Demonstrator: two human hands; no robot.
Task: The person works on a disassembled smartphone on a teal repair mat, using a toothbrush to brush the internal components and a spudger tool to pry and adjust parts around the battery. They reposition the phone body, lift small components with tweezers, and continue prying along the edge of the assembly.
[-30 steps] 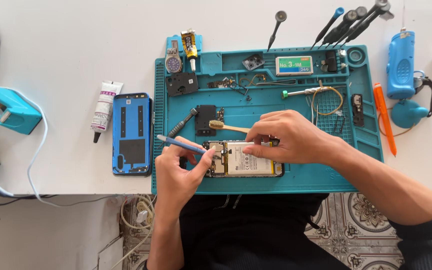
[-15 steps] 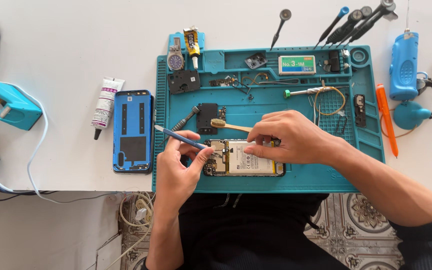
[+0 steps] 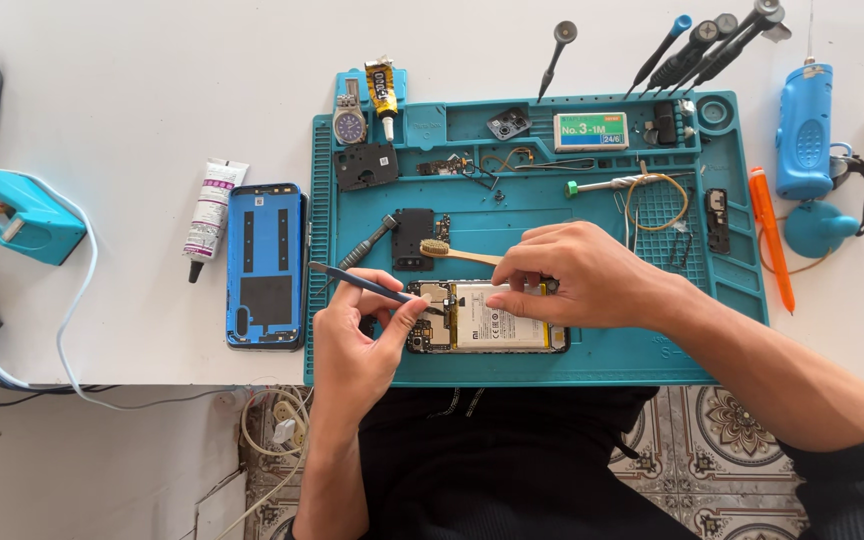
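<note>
An opened phone [image 3: 487,320] with its battery and circuit board exposed lies on the teal work mat [image 3: 592,365] near the front edge. My left hand [image 3: 352,345] grips blue-handled tweezers [image 3: 362,285], their tip on the board at the phone's left end. My right hand [image 3: 577,275] rests on the phone, fingertips pressing the battery, and holds a wooden toothbrush [image 3: 457,254] whose bristle head points left above the phone.
The blue phone back cover [image 3: 266,265] and a white glue tube [image 3: 211,215] lie left of the mat. Small parts, a black plate [image 3: 365,165] and a staple box [image 3: 590,131] sit on the mat. Screwdrivers [image 3: 702,45], a blue tool [image 3: 805,130] and an orange pen [image 3: 770,238] lie right.
My left hand has shifted slightly, bringing the tweezers' tip onto the phone's left end. The right hand stays on the battery with the toothbrush.
</note>
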